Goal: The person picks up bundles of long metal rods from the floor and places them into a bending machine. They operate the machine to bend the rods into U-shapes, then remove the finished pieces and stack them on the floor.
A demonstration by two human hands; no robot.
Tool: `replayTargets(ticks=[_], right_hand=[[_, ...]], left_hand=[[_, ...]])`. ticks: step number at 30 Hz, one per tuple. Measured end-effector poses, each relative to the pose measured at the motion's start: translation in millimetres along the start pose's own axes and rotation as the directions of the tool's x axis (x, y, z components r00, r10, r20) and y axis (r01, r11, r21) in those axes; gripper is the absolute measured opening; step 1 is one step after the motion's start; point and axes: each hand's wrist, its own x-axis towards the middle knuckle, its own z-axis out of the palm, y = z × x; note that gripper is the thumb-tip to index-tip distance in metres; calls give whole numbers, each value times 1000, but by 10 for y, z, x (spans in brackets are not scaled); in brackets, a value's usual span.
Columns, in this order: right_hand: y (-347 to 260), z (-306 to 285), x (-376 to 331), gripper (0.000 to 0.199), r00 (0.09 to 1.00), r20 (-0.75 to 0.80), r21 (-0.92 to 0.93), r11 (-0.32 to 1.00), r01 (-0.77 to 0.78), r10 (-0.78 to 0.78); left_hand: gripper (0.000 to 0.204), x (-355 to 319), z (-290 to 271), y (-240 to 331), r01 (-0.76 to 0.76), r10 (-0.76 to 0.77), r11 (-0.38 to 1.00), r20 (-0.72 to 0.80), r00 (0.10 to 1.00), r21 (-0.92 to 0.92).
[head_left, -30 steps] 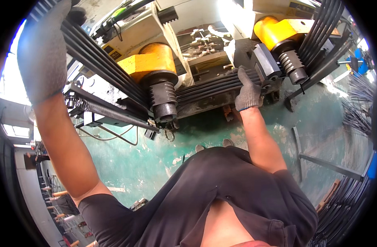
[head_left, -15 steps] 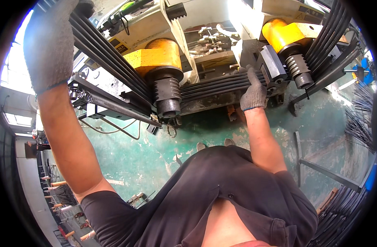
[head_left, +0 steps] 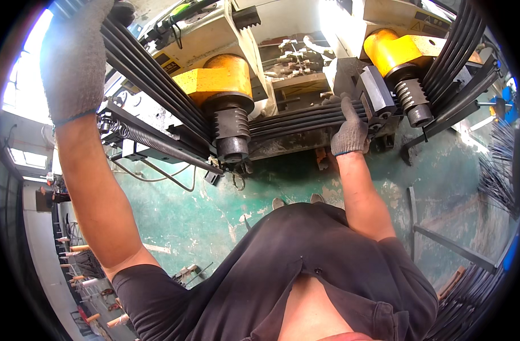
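Note:
Several dark metal rods (head_left: 297, 120) run side by side across the machine and bend up at both ends around two grooved steel rollers. My left hand (head_left: 75, 62), in a grey knit glove, is closed around the upturned left length of the rods (head_left: 149, 74); its fingertips are partly cut off at the top edge. My right hand (head_left: 351, 128), gloved likewise, grips the straight middle stretch, thumb upward, just left of a dark steel block (head_left: 377, 90). The left roller (head_left: 232, 128) and right roller (head_left: 413, 96) hang under yellow machine arms (head_left: 217, 79).
A coil spring on a bar (head_left: 140, 139) juts out below my left forearm. Pipe fittings (head_left: 297, 59) lie behind the rods between the machine's pale housings. Bundles of thin rods (head_left: 470, 295) and a metal frame (head_left: 453, 244) stand at the right. The green floor (head_left: 214, 221) is worn.
The view has shifted slightly, and my left hand sits a little farther right and lower in it. Both hands keep their hold, and the rods look the same.

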Motion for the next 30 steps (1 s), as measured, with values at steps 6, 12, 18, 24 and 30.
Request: replayTargets(ticks=[6, 12, 18, 24, 30], right_hand=[[29, -51, 35, 9, 1000, 9, 11, 1000, 10, -10], [-53, -152, 45, 12, 997, -18, -173, 982, 76, -81], [75, -457, 207, 36, 972, -230, -199, 975, -100, 53], [9, -350, 33, 58, 994, -44, -401, 913, 75, -101], [202, -711, 305, 59, 999, -53, -247, 969, -4, -9]], left_hand=[[41, -8, -33, 0, 9, -8, 1000, -45, 999, 29], [40, -121, -89, -139, 104, -104, 991, -15, 995, 88], [37, -289, -276, -245, 297, -280, 954, 227, 933, -42], [39, -317, -412, -193, 307, -312, 950, 262, 913, 61], [36, -342, -274, -238, 337, -338, 940, 241, 910, 46]])
